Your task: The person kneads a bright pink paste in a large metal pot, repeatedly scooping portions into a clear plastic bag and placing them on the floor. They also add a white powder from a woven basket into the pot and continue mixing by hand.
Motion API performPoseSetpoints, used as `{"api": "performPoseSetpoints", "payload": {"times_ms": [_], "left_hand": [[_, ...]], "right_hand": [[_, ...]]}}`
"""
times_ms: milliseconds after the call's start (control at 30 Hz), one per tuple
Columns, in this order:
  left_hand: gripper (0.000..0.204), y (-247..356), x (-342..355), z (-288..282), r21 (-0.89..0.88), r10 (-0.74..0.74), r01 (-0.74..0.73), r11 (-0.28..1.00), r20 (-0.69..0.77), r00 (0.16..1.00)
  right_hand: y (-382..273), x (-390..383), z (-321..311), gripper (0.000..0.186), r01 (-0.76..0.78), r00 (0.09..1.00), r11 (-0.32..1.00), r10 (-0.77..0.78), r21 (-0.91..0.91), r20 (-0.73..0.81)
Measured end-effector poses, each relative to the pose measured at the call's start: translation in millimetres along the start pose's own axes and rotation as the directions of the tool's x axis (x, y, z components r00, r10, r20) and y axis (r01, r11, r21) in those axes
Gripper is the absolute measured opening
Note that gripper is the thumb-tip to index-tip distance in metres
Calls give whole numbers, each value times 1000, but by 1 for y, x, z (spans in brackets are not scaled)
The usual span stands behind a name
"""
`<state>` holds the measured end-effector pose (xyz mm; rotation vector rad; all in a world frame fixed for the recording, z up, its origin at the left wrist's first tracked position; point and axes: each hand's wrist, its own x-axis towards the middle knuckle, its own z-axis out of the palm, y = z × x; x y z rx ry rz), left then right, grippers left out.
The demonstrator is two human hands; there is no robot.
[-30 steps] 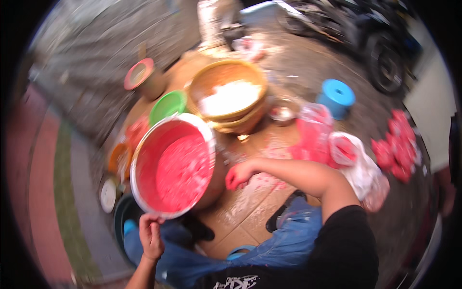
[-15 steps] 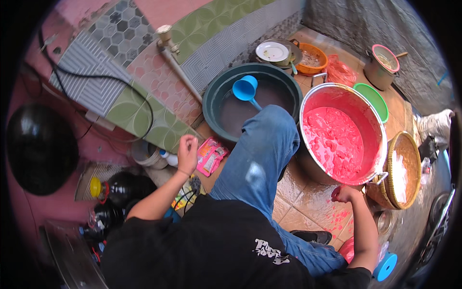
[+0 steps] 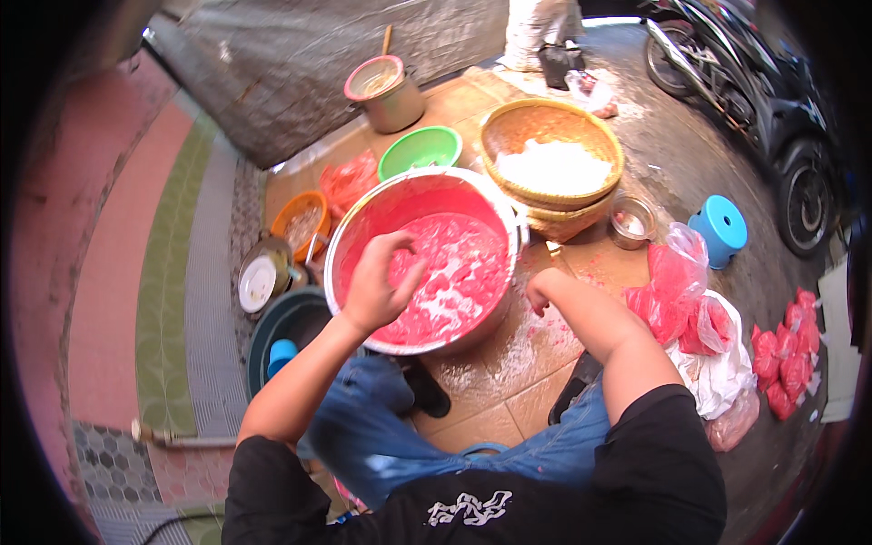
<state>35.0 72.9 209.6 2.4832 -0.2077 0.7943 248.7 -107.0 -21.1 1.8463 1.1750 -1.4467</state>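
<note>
A large metal pot (image 3: 427, 193) stands in front of me, holding thick, lumpy pink mixture (image 3: 468, 254). White patches lie on the mixture; whether they are liquid, powder or glare I cannot tell. Over the pot's near left side, my left hand (image 3: 381, 283) is open, thumb and fingers apart, with nothing seen in it. My right hand (image 3: 541, 291) hangs just right of the pot, above the wet tiles. Its fingers curl downward, partly hidden by the hand itself, with pink on the fingertips and no object showing.
Woven baskets (image 3: 509, 116) holding white stuff, a green basin (image 3: 436, 141) and a lidded pot (image 3: 397, 107) stand beyond. A dark tub (image 3: 263, 341) with a blue dipper (image 3: 282, 354) sits left. At right are a metal bowl (image 3: 633, 222), blue stool (image 3: 722, 227), pink bags (image 3: 668, 286) and motorcycle (image 3: 799, 136).
My view has swung to the right. The left hand has moved from beside the tiled wall to above the pot. White patches now show on the pink mixture.
</note>
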Motion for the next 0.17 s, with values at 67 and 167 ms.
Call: {"api": "performPoseSetpoints", "payload": {"times_ms": [67,167], "left_hand": [[32,-7,51,58,-73,71,-65,995,81,994],[29,-39,116,155,-90,6,8,996,159,987]], "right_hand": [[16,27,4,45,25,998,1000,-24,-6,56],[41,43,5,46,4,998,994,-11,111,61]]}}
